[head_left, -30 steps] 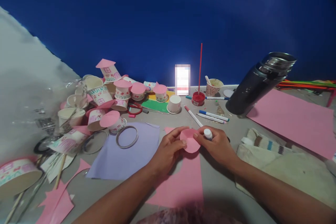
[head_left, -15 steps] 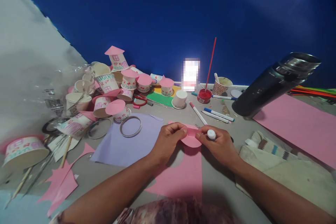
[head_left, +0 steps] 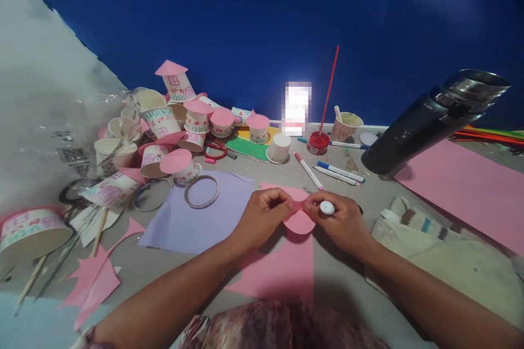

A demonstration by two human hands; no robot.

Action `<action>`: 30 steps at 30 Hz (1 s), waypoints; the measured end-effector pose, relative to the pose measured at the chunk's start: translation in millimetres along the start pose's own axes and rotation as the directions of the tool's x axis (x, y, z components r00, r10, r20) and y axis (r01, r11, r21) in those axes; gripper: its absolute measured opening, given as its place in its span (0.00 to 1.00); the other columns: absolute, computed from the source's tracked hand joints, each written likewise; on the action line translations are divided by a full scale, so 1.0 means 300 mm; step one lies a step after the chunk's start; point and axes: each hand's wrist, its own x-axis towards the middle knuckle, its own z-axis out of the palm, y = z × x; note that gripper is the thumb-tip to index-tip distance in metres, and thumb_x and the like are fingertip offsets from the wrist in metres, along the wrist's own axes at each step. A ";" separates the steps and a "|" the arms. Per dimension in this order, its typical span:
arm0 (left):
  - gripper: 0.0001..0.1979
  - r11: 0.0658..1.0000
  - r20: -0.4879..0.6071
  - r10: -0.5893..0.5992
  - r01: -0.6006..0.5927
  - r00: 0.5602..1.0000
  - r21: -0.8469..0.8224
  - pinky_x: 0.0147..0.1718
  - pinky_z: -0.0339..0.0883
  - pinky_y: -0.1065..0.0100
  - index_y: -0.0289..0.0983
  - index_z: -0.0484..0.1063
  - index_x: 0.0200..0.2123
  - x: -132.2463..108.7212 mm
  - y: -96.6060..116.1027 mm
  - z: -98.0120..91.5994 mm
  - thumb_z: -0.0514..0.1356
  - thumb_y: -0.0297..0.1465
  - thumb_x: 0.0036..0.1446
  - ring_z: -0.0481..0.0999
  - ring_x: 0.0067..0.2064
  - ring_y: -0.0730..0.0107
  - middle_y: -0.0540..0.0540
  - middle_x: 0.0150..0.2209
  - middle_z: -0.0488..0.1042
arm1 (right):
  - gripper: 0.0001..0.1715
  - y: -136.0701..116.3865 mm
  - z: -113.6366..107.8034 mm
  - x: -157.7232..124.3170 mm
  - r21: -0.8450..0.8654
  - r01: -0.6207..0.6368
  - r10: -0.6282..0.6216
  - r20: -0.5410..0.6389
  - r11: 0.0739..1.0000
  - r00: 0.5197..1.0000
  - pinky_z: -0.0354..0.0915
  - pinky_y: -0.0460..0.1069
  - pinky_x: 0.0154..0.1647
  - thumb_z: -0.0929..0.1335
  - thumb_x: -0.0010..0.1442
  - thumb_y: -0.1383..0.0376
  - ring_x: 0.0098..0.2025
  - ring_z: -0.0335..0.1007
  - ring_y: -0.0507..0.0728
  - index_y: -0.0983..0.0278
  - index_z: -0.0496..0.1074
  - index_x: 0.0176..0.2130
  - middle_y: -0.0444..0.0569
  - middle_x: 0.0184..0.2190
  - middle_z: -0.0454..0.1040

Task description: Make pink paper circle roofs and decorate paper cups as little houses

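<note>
A grey desk (head_left: 347,283) is crowded with craft clutter. At its far left is a heap of paper cups (head_left: 180,120), many already capped with pink paper roofs. Near the front edge lies a pink sheet (head_left: 282,270). Just above it the left hand (head_left: 262,218) and right hand (head_left: 346,223) meet, fingers pinching a pink paper circle (head_left: 298,222) at its top edge, which seems not yet closed into a roof. The right hand also clutches a white-capped glue stick (head_left: 326,208).
</note>
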 end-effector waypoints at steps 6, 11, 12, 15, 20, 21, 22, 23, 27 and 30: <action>0.04 0.995 0.050 -0.007 0.002 0.999 0.104 0.30 0.65 0.69 0.36 0.77 0.30 -0.005 0.007 0.005 0.66 0.30 0.51 0.74 0.29 0.70 0.48 0.28 0.78 | 0.11 0.000 -0.005 0.002 -0.005 -0.012 0.013 0.062 1.000 0.998 0.63 0.48 0.31 0.70 0.58 0.59 0.26 0.68 0.54 0.61 0.77 0.29 0.44 0.23 0.76; 0.09 0.942 0.079 0.175 -0.191 0.981 0.276 0.44 0.70 0.67 0.38 0.78 0.39 -0.013 0.007 0.004 0.65 0.24 0.53 0.78 0.41 0.66 0.47 0.39 0.81 | 0.10 0.004 -0.007 0.002 0.014 -0.049 0.047 0.133 0.999 0.990 0.60 0.47 0.30 0.70 0.57 0.59 0.27 0.67 0.53 0.62 0.77 0.29 0.43 0.23 0.75; 0.10 0.930 0.097 0.198 -0.218 0.975 0.295 0.45 0.70 0.67 0.38 0.77 0.41 -0.015 0.006 0.002 0.65 0.24 0.54 0.78 0.41 0.66 0.47 0.41 0.80 | 0.10 0.005 -0.007 0.002 0.017 -0.061 0.058 0.144 0.998 0.988 0.60 0.47 0.30 0.70 0.57 0.59 0.27 0.67 0.53 0.62 0.76 0.28 0.43 0.23 0.74; 0.11 0.882 0.180 0.275 -0.322 0.945 0.344 0.44 0.71 0.67 0.40 0.77 0.46 -0.019 0.006 -0.008 0.63 0.25 0.59 0.78 0.43 0.66 0.45 0.45 0.78 | 0.13 0.008 -0.008 0.005 0.026 -0.098 0.093 0.167 0.995 0.982 0.58 0.46 0.29 0.71 0.56 0.57 0.26 0.63 0.52 0.63 0.73 0.26 0.41 0.21 0.70; 0.11 0.773 0.311 0.357 -0.465 0.881 0.431 0.47 0.68 0.67 0.39 0.79 0.41 -0.017 0.011 -0.017 0.61 0.21 0.59 0.76 0.46 0.65 0.44 0.42 0.77 | 0.09 0.011 -0.007 0.010 0.052 -0.153 0.138 0.228 0.987 0.964 0.57 0.46 0.27 0.69 0.54 0.60 0.27 0.61 0.51 0.64 0.72 0.26 0.40 0.22 0.67; 0.09 0.772 0.313 0.338 -0.452 0.887 0.446 0.46 0.68 0.67 0.39 0.79 0.38 -0.015 0.010 -0.018 0.61 0.21 0.59 0.76 0.44 0.65 0.45 0.40 0.77 | 0.09 0.011 -0.008 0.011 0.054 -0.158 0.141 0.242 0.986 0.960 0.57 0.46 0.27 0.69 0.55 0.60 0.27 0.61 0.52 0.64 0.73 0.27 0.41 0.23 0.68; 0.08 0.778 0.301 0.312 -0.424 0.901 0.464 0.43 0.67 0.68 0.38 0.78 0.35 -0.012 0.009 -0.019 0.61 0.22 0.59 0.76 0.41 0.66 0.46 0.37 0.77 | 0.09 0.011 -0.010 0.013 0.052 -0.160 0.142 0.253 0.986 0.957 0.58 0.46 0.28 0.69 0.56 0.60 0.27 0.62 0.52 0.64 0.74 0.28 0.41 0.23 0.69; 0.06 0.789 0.274 0.281 -0.384 0.920 0.481 0.40 0.67 0.68 0.38 0.78 0.33 -0.010 0.007 -0.021 0.61 0.23 0.59 0.75 0.38 0.67 0.46 0.35 0.77 | 0.09 0.010 -0.013 0.014 0.047 -0.160 0.143 0.258 0.986 0.956 0.59 0.46 0.29 0.69 0.56 0.60 0.28 0.62 0.52 0.64 0.74 0.30 0.41 0.24 0.70; 0.05 0.871 0.094 0.149 -0.176 0.984 0.460 0.33 0.64 0.68 0.37 0.77 0.31 0.007 0.001 -0.030 0.62 0.29 0.59 0.72 0.31 0.69 0.48 0.30 0.77 | 0.16 0.005 -0.032 0.016 0.005 -0.134 0.131 0.154 0.991 0.979 0.63 0.48 0.35 0.68 0.62 0.57 0.33 0.66 0.54 0.64 0.74 0.44 0.44 0.33 0.74; 0.08 0.918 -0.009 0.086 -0.075 0.996 0.389 0.31 0.63 0.68 0.36 0.79 0.31 0.020 0.000 -0.037 0.63 0.33 0.58 0.70 0.29 0.70 0.49 0.28 0.76 | 0.22 0.001 -0.042 0.007 -0.051 -0.056 0.056 -0.011 0.997 0.998 0.65 0.51 0.44 0.63 0.67 0.54 0.40 0.71 0.57 0.64 0.70 0.54 0.48 0.42 0.77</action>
